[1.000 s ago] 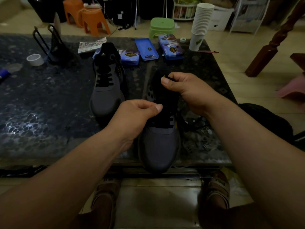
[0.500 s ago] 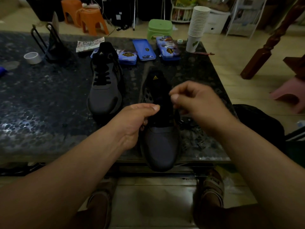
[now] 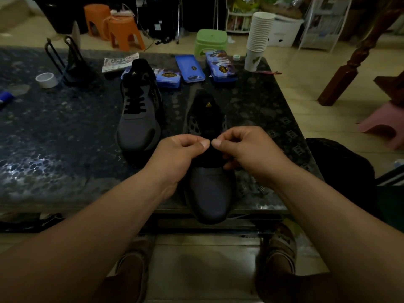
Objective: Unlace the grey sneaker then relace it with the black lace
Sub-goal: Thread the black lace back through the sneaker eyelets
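A grey sneaker (image 3: 209,191) with a black tongue lies on the dark table (image 3: 54,149), its toe over the near edge. Both hands hover over its eyelet area. My left hand (image 3: 179,154) and my right hand (image 3: 244,149) meet thumb to thumb, fingers curled, each pinching the black lace (image 3: 211,153), which is barely visible against the dark tongue. The laces under the hands are hidden. A second grey sneaker (image 3: 140,119), laced in black, stands to the left.
Blue tins (image 3: 190,68) and a stack of paper cups (image 3: 259,38) stand at the table's far side. A tape roll (image 3: 46,80) and a black wire stand (image 3: 63,60) are at far left. Orange stools (image 3: 122,31), a green stool (image 3: 211,40), and my sandalled feet (image 3: 277,250) are on the floor.
My right hand has come down from above the tongue to the eyelet area and now meets my left hand over the middle of the shoe. The shoe has stayed put.
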`<action>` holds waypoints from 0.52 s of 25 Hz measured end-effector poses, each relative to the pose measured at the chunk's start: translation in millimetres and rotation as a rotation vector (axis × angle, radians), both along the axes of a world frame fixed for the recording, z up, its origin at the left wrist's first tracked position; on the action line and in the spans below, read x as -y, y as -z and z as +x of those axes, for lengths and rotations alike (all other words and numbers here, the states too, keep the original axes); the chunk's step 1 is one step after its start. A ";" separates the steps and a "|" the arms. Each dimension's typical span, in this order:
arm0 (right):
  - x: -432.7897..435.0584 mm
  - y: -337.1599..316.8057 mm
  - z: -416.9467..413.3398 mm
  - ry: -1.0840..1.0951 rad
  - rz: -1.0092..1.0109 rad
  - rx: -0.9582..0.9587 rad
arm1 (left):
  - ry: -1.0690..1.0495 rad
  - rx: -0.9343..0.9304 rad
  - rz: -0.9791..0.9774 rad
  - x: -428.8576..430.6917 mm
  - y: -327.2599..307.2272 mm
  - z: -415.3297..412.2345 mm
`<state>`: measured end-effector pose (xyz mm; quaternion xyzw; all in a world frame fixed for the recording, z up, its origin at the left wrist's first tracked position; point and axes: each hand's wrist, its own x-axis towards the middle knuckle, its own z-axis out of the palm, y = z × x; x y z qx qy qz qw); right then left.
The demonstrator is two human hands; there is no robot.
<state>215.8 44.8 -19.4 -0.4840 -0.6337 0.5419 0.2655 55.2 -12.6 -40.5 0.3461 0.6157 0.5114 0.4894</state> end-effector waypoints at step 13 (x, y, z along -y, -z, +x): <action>-11.5 4.8 -0.8 0.009 -0.325 -0.137 | 0.017 -0.248 0.087 -3.8 1.8 -9.1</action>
